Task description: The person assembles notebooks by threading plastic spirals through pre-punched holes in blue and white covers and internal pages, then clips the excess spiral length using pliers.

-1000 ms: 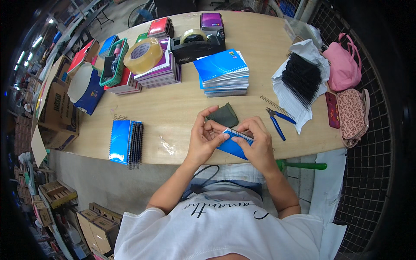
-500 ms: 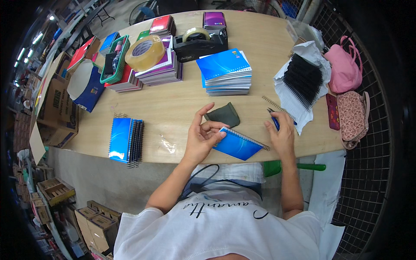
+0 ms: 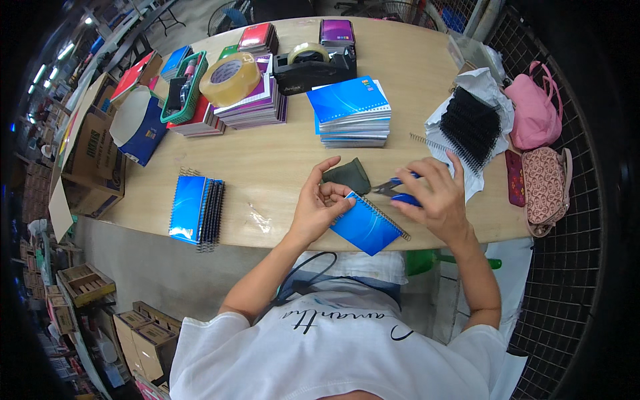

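My left hand [image 3: 325, 203] pinches one end of a blue notebook [image 3: 369, 227], thumb on its cover, near the table's front edge. A dark wire coil [image 3: 385, 217] runs along the notebook's upper right edge. In my right hand [image 3: 440, 200] is a pair of blue-handled pliers [image 3: 405, 190], their jaws pointing left, close to the coil's upper end. Behind the notebook lies a dark green cloth pad [image 3: 348, 176]. One loose coil [image 3: 429, 142] lies to the right, beside a pile of black coils [image 3: 471, 127] on white paper.
Coil-bound blue notebooks [image 3: 195, 210] are stacked at the left. A stack of unbound blue-covered pads [image 3: 353, 113] stands behind my hands, near a tape dispenser [image 3: 313, 70]. Further left are a green basket [image 3: 187, 93] and a cardboard box [image 3: 93, 157]. Bags [image 3: 547, 183] lie at the right.
My right hand has lifted the pliers off the table and brought them left to the notebook's coil. The notebook has tilted a little more steeply in my left hand.
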Action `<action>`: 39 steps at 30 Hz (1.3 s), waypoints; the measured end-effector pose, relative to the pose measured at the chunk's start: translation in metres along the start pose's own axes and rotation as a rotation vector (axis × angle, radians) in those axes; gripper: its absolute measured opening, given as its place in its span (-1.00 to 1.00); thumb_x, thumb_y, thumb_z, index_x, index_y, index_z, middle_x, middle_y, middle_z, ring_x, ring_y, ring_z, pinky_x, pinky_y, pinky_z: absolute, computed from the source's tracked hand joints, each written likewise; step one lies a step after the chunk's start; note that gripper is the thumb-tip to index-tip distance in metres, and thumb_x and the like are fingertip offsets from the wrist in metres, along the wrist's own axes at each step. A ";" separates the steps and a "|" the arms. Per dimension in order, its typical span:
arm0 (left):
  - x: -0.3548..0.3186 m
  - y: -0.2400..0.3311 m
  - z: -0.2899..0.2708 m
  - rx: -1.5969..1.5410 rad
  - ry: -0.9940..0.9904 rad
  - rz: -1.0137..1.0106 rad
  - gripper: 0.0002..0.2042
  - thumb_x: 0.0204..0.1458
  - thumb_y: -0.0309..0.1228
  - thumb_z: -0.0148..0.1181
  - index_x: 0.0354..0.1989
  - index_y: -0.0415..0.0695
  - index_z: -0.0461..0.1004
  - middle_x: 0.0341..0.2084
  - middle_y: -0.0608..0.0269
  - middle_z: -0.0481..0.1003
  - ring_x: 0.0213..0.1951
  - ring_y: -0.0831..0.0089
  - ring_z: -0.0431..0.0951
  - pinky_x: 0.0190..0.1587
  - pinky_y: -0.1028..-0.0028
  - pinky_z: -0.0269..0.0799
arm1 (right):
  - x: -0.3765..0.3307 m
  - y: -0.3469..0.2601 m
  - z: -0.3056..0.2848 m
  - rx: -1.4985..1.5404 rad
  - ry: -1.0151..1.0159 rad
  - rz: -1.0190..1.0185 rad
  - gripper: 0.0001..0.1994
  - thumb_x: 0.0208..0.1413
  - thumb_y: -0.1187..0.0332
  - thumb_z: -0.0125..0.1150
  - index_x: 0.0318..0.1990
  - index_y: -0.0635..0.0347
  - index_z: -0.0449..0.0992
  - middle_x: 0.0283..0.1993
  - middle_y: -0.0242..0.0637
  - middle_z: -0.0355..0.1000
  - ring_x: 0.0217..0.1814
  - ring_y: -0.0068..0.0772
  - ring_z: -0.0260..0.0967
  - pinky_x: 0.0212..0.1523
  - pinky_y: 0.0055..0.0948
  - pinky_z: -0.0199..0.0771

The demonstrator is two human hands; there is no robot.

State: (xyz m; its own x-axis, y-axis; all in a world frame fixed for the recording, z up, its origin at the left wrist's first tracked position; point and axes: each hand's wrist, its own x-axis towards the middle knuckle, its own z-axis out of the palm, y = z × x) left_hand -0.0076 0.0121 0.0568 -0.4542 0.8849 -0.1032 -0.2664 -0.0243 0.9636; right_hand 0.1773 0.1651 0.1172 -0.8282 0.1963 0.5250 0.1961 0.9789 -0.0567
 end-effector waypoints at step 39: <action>-0.059 0.061 -0.045 0.405 0.345 0.310 -0.74 0.03 -0.55 0.11 -0.08 -0.12 0.52 -0.27 0.31 0.51 -0.22 0.46 0.47 -0.24 0.50 0.43 | 0.009 -0.003 -0.004 0.613 -0.148 0.504 -0.73 -0.09 0.37 0.36 -0.24 0.34 0.56 -0.30 -0.07 0.47 -0.26 -0.17 0.47 -0.21 -0.37 0.44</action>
State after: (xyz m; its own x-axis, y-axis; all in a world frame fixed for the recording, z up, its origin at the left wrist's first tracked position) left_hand -0.0353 -0.0626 0.1106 -0.7257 0.6619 0.1877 0.2356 -0.0172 0.9717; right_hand 0.1712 0.1633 0.1254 -0.7862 0.5859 0.1966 0.2773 0.6188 -0.7350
